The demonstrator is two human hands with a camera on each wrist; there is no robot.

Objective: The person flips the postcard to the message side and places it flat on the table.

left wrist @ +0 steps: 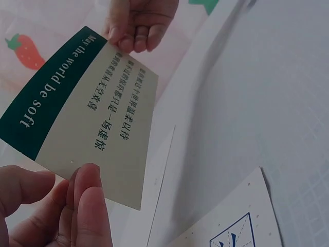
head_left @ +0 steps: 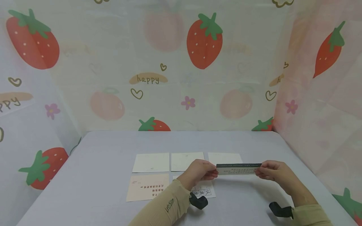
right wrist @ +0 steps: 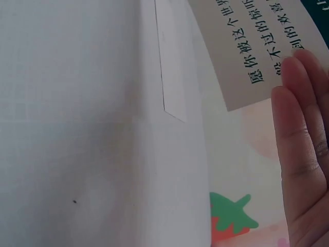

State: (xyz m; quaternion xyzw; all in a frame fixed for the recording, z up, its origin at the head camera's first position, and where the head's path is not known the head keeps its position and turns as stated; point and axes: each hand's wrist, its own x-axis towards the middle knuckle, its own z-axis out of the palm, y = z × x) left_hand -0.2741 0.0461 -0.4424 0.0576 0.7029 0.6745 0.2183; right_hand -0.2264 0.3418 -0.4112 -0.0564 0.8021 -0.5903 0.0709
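Both hands hold one card above the table, tilted so its printed face turns toward the person. In the left wrist view the card is cream with a dark green band reading "May the world be soft" and lines of Chinese text. My left hand pinches one short end between thumb and fingers. At the opposite end, my right hand pinches the other edge. The right wrist view shows the right hand's fingers against the card's edge.
On the white table lie three pale cards in a back row, including a left one and a middle one. In front are a peach card and a card with blue boxed characters, partly behind the left arm. Strawberry-print curtains surround it.
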